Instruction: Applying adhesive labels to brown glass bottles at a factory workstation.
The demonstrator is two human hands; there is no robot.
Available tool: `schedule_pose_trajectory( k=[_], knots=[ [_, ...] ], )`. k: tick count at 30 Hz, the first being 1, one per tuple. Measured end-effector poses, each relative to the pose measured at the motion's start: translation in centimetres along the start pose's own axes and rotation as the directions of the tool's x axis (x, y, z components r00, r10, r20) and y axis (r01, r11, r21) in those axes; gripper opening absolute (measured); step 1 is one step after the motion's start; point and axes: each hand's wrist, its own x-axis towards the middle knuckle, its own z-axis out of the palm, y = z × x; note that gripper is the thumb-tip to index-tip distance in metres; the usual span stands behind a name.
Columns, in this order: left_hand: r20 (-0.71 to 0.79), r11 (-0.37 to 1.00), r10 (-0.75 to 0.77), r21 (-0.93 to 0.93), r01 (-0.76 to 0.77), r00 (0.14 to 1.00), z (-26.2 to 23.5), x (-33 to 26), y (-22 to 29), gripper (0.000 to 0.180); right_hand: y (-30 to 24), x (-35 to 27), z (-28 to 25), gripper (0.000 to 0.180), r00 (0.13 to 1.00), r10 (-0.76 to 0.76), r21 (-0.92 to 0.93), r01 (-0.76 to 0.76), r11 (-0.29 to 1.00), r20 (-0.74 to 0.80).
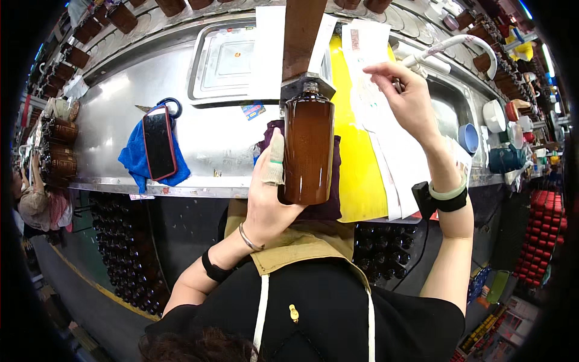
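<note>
A brown glass bottle (309,151) lies in front of me, its neck pointing away and set against the metal end of a brown upright post (304,36). My left hand (268,196) is closed around the bottle's left side and base. Beige finger wraps cover some of its fingers. Under the bottle shows a dark purple cloth (330,208). My right hand (407,99) is raised over white paper sheets (371,102), index finger stretched out and thumb apart from it. I see nothing held in it; some fingers are hidden.
A phone (159,145) rests on a blue cloth (134,151) beside scissors (172,107). A metal tray (199,66) stands at the back. Yellow sheet (362,193) lies right of the bottle. Further right are a white curved tap (464,41), a sink and a blue cup (468,137).
</note>
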Motion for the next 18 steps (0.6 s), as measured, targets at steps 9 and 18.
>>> schedule_pose_trajectory(
  k=[9,18],
  knots=[
    [0.32,0.893,-0.102,-0.388,0.229,0.942,-1.6,-0.9,-1.8,0.141,-9.5,-4.5,2.0,0.041,0.687,-0.689,-0.345,0.72,0.603,0.231],
    [0.293,0.532,-0.395,-0.699,0.477,0.871,-0.1,3.3,-1.2,0.07,-8.1,-10.0,5.1,0.036,0.609,-0.721,-0.221,0.793,0.568,0.332]
  ],
)
